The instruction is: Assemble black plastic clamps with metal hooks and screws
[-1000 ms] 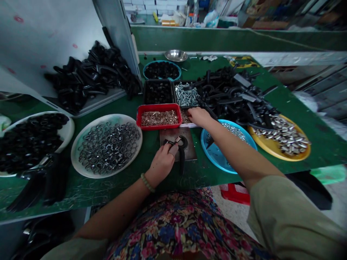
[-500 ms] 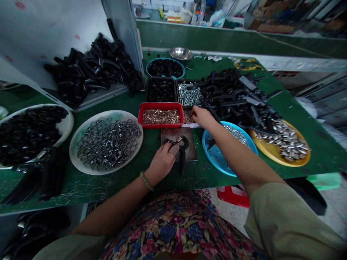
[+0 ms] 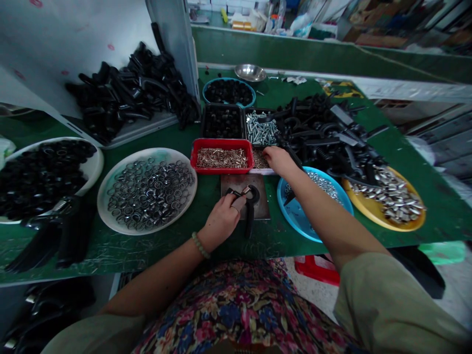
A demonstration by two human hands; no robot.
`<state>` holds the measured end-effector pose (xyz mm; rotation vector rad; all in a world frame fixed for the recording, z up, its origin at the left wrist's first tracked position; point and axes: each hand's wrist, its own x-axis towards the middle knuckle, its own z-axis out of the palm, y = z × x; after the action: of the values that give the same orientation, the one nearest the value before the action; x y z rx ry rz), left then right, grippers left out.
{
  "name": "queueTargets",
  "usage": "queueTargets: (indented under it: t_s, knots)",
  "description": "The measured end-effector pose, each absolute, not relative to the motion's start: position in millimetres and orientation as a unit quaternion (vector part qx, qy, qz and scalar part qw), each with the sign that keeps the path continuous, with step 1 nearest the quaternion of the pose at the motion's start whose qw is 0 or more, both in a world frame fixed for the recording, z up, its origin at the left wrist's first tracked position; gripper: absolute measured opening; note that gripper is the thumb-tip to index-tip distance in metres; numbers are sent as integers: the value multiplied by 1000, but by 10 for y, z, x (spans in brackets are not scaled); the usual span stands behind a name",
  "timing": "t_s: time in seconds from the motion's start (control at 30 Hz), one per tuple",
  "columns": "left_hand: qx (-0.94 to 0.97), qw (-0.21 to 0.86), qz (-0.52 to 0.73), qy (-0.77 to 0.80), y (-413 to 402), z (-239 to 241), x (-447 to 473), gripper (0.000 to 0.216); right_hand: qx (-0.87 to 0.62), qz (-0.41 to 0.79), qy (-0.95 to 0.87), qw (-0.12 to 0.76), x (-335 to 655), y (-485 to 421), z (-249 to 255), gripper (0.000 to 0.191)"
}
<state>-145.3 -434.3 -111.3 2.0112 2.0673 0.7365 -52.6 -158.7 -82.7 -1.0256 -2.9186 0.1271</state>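
My left hand (image 3: pixel 223 219), with a green bead bracelet at the wrist, is closed on a black hand-grip exerciser (image 3: pixel 250 216). A small spring shows by the thumb, and the exerciser's curved end lies over a dark metal plate (image 3: pixel 262 199). My right hand (image 3: pixel 279 160) reaches into a small pale tray (image 3: pixel 263 171) of tiny metal parts. Its fingers point down together among them, and whatever they pinch is hidden. Beside that tray is a red tray (image 3: pixel 221 171) of copper-coloured pins.
A white plate (image 3: pixel 103 209) of metal rings lies left, a blue plate (image 3: pixel 295 221) of small nuts right. A yellow plate (image 3: pixel 401 226) carries silver pieces. Black handles pile up behind right (image 3: pixel 324 128) and in a metal box (image 3: pixel 121 93). Silver screws (image 3: pixel 261 129) fill a black tray.
The view has shifted slightly, so everything sits a little further right. Both hands keep their places, the left on the exerciser and the right in the small parts tray.
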Motion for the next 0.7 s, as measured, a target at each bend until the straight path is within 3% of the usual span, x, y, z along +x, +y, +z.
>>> queueTargets:
  t_s: [0.13,0.27,0.4,0.7]
  knots:
    - [673,82,245,693,-4341,-1103,-1453,44,-326,115,-932,108,-448,-1696,-742,26]
    - [676,83,242,691,-4337,-1088,-1459,43,-325,274,-883,198,-251,-2066,-671,15]
    - [681,70,239,689,-4336,-1103,-1468,40,-305,356,-866,172,-143,-2468,-744,11]
    - [684,56,236,688,-4347,-1131,-1468,41,-282,346,-879,169,-216,-2561,-1016,10]
